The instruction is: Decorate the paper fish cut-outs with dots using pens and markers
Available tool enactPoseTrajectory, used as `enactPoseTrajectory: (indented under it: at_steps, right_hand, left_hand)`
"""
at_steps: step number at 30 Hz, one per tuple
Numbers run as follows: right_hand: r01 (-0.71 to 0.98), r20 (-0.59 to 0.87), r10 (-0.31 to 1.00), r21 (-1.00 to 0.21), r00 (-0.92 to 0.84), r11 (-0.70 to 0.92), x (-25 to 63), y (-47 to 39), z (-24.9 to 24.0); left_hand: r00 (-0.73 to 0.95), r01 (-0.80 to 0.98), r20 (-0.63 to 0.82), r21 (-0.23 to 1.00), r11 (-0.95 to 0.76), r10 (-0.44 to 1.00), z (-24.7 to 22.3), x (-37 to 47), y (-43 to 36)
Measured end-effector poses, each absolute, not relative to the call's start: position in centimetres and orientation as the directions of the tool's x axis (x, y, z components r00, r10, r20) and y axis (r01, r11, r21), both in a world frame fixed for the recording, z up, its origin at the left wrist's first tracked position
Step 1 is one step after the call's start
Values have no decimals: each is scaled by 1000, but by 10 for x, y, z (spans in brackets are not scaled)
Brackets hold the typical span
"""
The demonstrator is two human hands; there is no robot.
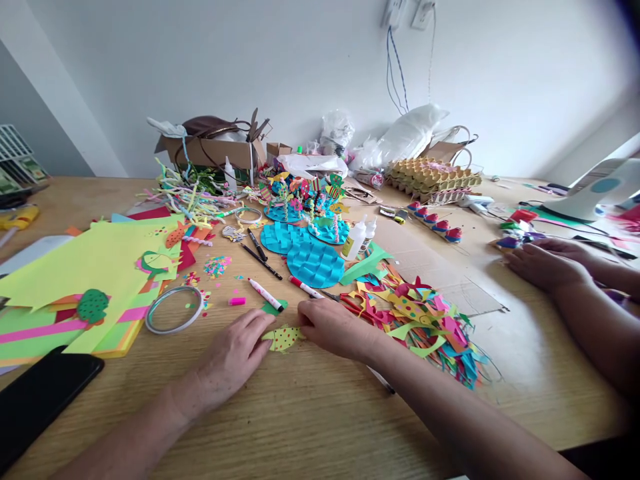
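A small yellow-green paper fish (284,339) with red dots lies between my hands, just above or on the wooden table. My left hand (239,348) pinches its left end between thumb and fingers. At its right end, the bent fingers of my right hand (334,328) close on the paper, partly hiding it. Just beyond, a green paper piece (273,307) sits under the tip of an uncapped white marker (265,293). Its pink cap (237,301) lies to the left. A red-capped marker (305,287) rests beyond my right hand.
Paper scraps (430,313) pile up at right, near scissors (353,305). Coloured sheets (95,253) and a tape roll (175,310) lie left. Blue paper-covered discs (315,263) and glue bottles (354,241) stand ahead. A co-worker's hands (547,267) work at far right.
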State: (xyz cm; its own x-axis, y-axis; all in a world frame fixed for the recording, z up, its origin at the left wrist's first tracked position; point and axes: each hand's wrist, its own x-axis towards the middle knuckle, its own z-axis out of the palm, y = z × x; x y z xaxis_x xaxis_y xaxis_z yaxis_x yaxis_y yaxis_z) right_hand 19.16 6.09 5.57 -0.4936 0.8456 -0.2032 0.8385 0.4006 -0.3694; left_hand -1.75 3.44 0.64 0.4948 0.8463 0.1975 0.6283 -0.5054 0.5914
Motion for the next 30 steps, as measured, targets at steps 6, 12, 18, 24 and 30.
enactPoseTrajectory:
  at_steps: [6,12,18,24,30]
  right_hand:
    - [752,-184,888,-618,-422,230,200,58,53]
    - [575,-234,887,-817,-397,42,201,52,47]
    - [449,-256,886,-891,-386,-61,194,45,48]
    - [403,-255,883,-911,-394,-83,190,43,44]
    - [417,-222,867,-909,-446,-18,194,37,38]
  left_hand:
    - [426,528,124,770,-358,896,20,-18,40]
    - [384,403,38,892,-204,922,25,-16,40]
    - [388,386,-63,917,-100,920,33,-20,41]
    - [373,471,-181,882,-17,910,34,-33,52]
    - [278,572,-256,818,54,926,34,-53,57]
